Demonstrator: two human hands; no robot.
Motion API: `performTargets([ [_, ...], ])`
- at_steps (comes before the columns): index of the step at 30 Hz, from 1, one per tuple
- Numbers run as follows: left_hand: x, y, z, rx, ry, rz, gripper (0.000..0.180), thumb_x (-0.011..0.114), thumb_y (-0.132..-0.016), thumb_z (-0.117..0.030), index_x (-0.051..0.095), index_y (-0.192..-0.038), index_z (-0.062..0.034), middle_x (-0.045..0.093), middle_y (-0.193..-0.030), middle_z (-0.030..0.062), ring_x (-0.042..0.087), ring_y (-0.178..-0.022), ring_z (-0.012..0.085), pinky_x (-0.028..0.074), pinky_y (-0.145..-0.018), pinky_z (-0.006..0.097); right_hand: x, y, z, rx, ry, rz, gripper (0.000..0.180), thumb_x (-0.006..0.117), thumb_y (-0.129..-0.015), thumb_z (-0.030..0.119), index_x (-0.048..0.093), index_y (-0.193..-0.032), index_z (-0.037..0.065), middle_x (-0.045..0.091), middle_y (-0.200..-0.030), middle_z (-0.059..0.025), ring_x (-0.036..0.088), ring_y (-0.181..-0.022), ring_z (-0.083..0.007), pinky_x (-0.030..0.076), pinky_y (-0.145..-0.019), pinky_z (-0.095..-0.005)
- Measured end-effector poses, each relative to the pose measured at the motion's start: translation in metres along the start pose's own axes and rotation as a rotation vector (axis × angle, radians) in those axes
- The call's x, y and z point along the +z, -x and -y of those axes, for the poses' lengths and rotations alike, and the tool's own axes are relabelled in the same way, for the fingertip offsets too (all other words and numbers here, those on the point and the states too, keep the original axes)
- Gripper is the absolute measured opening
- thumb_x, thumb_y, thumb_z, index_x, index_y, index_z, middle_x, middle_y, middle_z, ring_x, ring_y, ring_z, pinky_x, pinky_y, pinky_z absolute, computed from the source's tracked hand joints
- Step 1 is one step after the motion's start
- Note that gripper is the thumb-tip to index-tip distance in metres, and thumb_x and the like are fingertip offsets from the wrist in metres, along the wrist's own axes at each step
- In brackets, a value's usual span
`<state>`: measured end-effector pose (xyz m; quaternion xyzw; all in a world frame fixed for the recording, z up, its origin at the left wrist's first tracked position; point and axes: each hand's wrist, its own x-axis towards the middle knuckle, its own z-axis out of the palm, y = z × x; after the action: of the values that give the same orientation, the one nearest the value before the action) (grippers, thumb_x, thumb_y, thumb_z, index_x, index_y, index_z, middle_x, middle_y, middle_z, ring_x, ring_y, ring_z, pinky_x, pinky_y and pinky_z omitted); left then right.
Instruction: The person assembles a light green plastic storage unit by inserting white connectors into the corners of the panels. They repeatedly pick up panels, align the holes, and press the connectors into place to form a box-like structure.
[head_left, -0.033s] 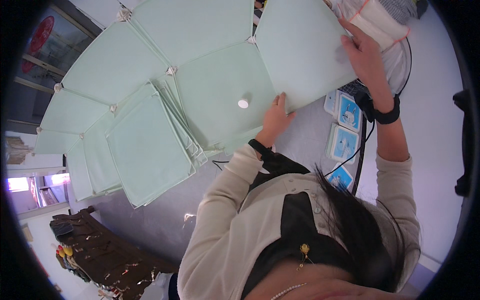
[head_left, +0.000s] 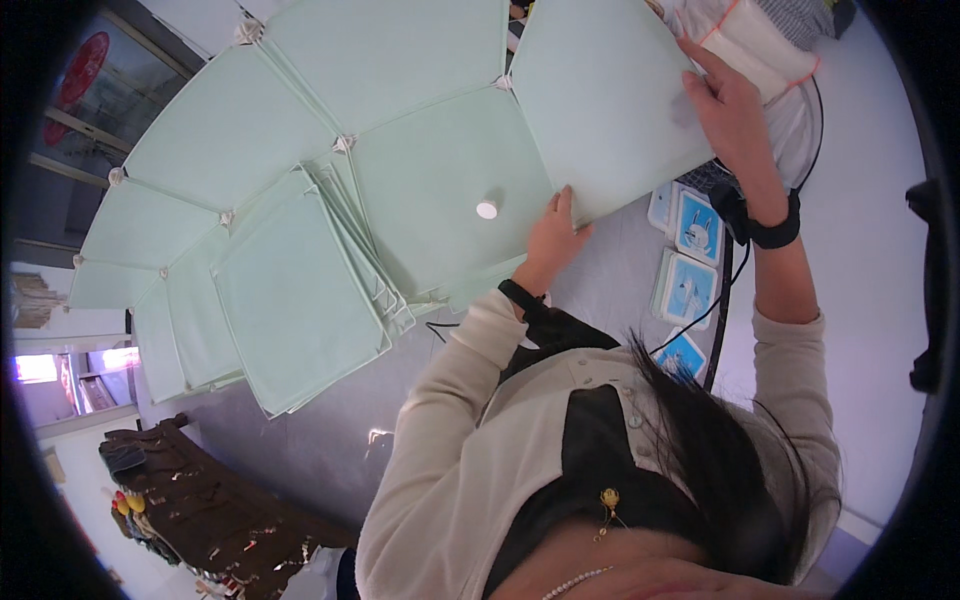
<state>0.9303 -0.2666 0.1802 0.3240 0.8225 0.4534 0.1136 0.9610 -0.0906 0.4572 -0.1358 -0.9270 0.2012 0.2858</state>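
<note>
On the grey table (head_left: 330, 450), left hand (head_left: 553, 235) pinching the near edge of a pale green cloth panel (head_left: 600, 100), right hand (head_left: 730, 105) flat, fingers spread, on its far side, folded green cloths (head_left: 290, 300) stacked further left.

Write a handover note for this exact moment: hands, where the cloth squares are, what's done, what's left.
Left hand: fingers on the near edge of the top pale green cloth square.
Right hand: flat on that square's far right side.
Done: squares fanned out on the grey table; a separate stack lies to the left.
Left: this square is not yet released.
</note>
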Motion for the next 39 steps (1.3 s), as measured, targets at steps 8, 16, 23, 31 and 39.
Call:
performTargets([
  [8,0.004,-0.004,-0.004,-0.015,0.036,0.001,0.083,0.072,-0.084,-0.032,0.03,-0.147,0.0043,0.061,-0.12,0.0289,0.063,-0.103,0.0435,0.051,-0.086,0.047,0.001,-0.008,0.009,-0.024,0.07,0.047,0.04,0.057,-0.095,0.016,0.06,-0.134,0.013,0.053,-0.074,-0.0055,0.047,-0.066,-0.0142,0.042,-0.064,-0.0298],
  [16,0.018,-0.005,-0.002,-0.043,0.079,0.001,0.083,0.071,-0.084,-0.024,0.028,-0.148,0.0055,0.063,-0.113,0.0273,0.067,-0.091,0.0376,0.053,-0.08,0.045,0.004,-0.004,0.016,0.006,0.082,0.096,0.038,0.056,-0.093,0.018,0.061,-0.13,0.009,0.068,-0.09,-0.0225,0.066,-0.079,-0.0383,0.051,-0.077,-0.0423],
  [23,0.007,0.01,0.014,-0.092,0.125,0.168,0.091,0.076,-0.077,-0.017,0.026,-0.151,-0.0027,0.058,-0.126,0.0221,0.062,-0.106,0.0393,0.051,-0.088,0.046,0.004,0.002,0.038,-0.128,0.167,0.035,0.028,0.058,-0.091,0.008,0.064,-0.118,0.003,0.066,-0.089,-0.0203,0.061,-0.074,-0.0276,0.05,-0.07,-0.0341],
  [31,0.007,0.023,0.035,0.103,0.061,-0.009,0.049,0.077,-0.076,-0.017,0.059,-0.12,-0.0056,0.064,-0.115,0.0137,0.061,-0.107,0.0344,0.05,-0.088,0.043,-0.003,0.0,0.06,0.041,0.132,0.091,0.033,0.053,-0.087,0.006,0.064,-0.116,-0.004,0.067,-0.097,-0.0273,0.068,-0.084,-0.0396,0.053,-0.077,-0.0407],
  [39,0.021,0.014,0.018,0.047,0.095,-0.044,0.036,0.077,-0.077,-0.016,0.062,-0.107,-0.0046,0.065,-0.107,0.013,0.064,-0.099,0.0339,0.053,-0.081,0.042,0.003,-0.024,0.048,-0.267,0.111,0.062,0.035,0.052,-0.083,0.003,0.064,-0.115,-0.005,0.067,-0.097,-0.0275,0.066,-0.09,-0.0405,0.051,-0.081,-0.0411],
])
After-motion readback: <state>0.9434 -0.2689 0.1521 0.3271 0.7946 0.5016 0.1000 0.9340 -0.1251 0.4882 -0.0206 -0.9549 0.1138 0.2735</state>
